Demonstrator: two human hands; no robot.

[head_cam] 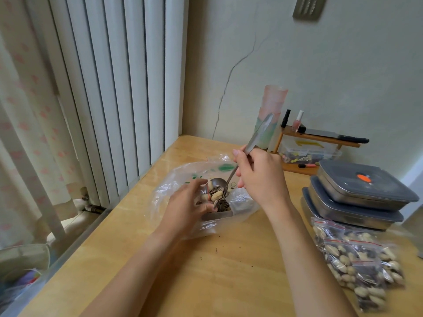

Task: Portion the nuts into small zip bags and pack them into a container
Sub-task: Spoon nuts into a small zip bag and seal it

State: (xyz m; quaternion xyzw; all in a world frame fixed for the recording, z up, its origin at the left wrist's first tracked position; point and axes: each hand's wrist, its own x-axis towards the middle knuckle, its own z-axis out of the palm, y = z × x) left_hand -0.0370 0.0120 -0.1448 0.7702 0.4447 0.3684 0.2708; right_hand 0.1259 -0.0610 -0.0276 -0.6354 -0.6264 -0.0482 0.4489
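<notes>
Left hand curls its fingers round a small clear zip bag that is partly filled with pale peanuts and dark striped seeds, and holds it above a large crumpled clear plastic bag with green print. This large bag lies on the light wooden tabletop, and I take it as the landmark. Inside its open mouth, more dark seeds can be seen under the small bag.

Just right of the left hand, the round bowl of a long metal spoon is tilted over the mouth of the small zip bag, touching the nuts there. The right hand pinches the spoon's handle between thumb and curled fingers, above the right edge of the large bag; the handle points up and to the right.

Behind the large bag and to its right, a stack of pale pink and green plastic cups stands near the wall, beside a small wooden rack. Further right of the large bag, three flat metal containers with dark grey lids are stacked. In front of them, well to the right of the large bag, filled small zip bags with red seal lines lie in a heap on the tabletop.
</notes>
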